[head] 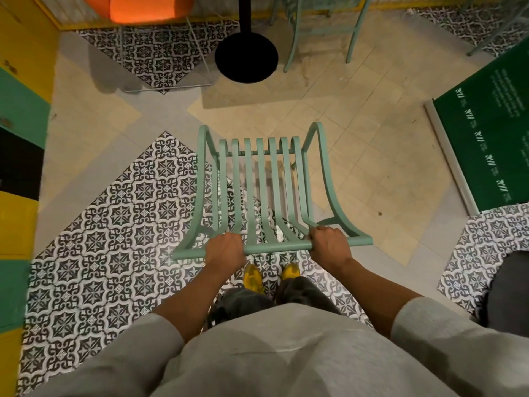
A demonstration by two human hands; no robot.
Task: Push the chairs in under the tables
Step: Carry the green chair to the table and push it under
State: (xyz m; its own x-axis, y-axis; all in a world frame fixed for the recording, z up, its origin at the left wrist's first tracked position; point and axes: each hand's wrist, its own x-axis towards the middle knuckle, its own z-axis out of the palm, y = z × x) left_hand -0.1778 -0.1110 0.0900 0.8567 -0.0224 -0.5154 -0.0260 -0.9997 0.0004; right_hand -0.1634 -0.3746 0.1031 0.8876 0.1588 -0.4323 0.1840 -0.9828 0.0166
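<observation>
A mint-green metal chair (262,179) with a slatted seat and back stands right in front of me on the tiled floor. My left hand (224,249) grips the left part of its top rail. My right hand (329,245) grips the right part of the same rail. Beyond the chair stands a table's black pole with a round black base (246,57); the tabletop is out of view. The chair's front edge is apart from that base, with bare floor between them.
A second mint-green chair (320,27) stands at the far right of the black base. An orange seat on a thin wire frame (143,7) is at the far left. A green banner (486,133) leans at the right, coloured panels (20,116) line the left.
</observation>
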